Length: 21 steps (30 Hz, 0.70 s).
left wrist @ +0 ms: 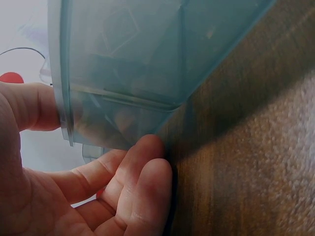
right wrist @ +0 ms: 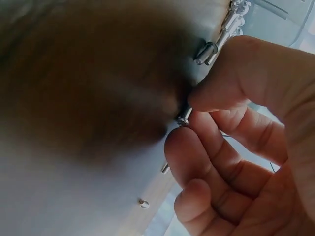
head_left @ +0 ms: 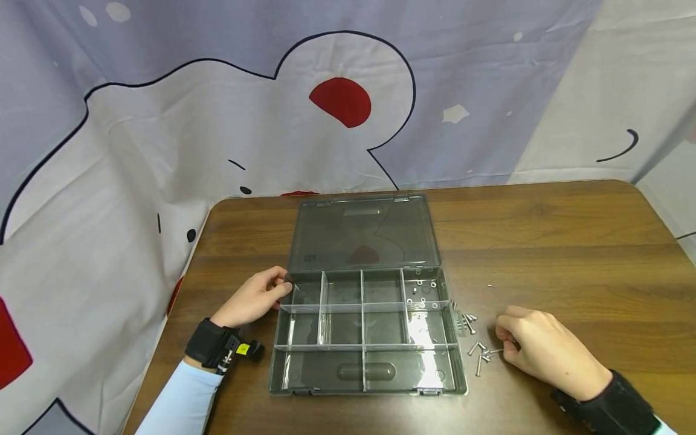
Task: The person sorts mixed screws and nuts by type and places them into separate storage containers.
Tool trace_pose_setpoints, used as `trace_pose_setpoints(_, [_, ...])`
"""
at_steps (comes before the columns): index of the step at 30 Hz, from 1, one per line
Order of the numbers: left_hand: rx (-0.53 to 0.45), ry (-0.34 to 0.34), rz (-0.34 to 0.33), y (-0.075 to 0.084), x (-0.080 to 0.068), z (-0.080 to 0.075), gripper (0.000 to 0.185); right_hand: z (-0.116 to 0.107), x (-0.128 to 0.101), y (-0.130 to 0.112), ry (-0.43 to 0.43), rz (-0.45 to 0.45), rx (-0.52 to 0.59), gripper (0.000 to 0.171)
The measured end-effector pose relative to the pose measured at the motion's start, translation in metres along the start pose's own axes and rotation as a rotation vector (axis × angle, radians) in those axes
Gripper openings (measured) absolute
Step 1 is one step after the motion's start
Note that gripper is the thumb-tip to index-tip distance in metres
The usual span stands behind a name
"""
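A clear grey plastic organizer box (head_left: 363, 308) lies on the table with its lid folded back. My left hand (head_left: 255, 297) grips the box's left side near the hinge, the thumb at the rim and the fingers against the outer wall (left wrist: 123, 73). To the right of the box, my right hand (head_left: 541, 344) pinches a small metal screw (right wrist: 184, 117) between thumb and fingers, low over the tabletop. Several loose screws (head_left: 479, 366) lie between that hand and the box. Small nuts (head_left: 433, 284) are scattered in the back right compartments.
The lid (head_left: 363, 232) lies flat behind the box. More screws (head_left: 470, 324) rest against the box's right wall, and a single short one (head_left: 491, 286) lies farther back. A printed curtain (head_left: 217, 133) hangs along the back edge of the wooden table (head_left: 571, 241).
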<state>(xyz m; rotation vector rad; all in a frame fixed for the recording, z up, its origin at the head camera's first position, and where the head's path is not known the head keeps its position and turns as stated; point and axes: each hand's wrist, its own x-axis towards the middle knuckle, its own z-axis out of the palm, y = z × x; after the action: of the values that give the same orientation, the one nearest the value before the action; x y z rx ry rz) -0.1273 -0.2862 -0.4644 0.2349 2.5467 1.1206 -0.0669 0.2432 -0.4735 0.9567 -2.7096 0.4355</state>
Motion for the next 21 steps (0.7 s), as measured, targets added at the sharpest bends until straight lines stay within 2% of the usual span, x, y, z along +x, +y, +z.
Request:
trace_pose_setpoints(6, [0.003,0.000,-0.005,-0.0001,0.0001,0.0001,0.031,0.0007,0.0013,-0.0018,0.007,0.013,-0.008,0.039])
trace_pose_setpoints(13, [0.007,0.002,-0.003,0.0003,-0.0007,-0.0003,0.027,0.0017,0.0060,-0.0022,0.033,-0.032,-0.035,0.038])
trace_pose_setpoints(21, [0.009,0.001,0.004,0.0008,-0.0007,0.0002,0.026,0.0026,0.0068,-0.0001,0.037,-0.027,0.021,0.036])
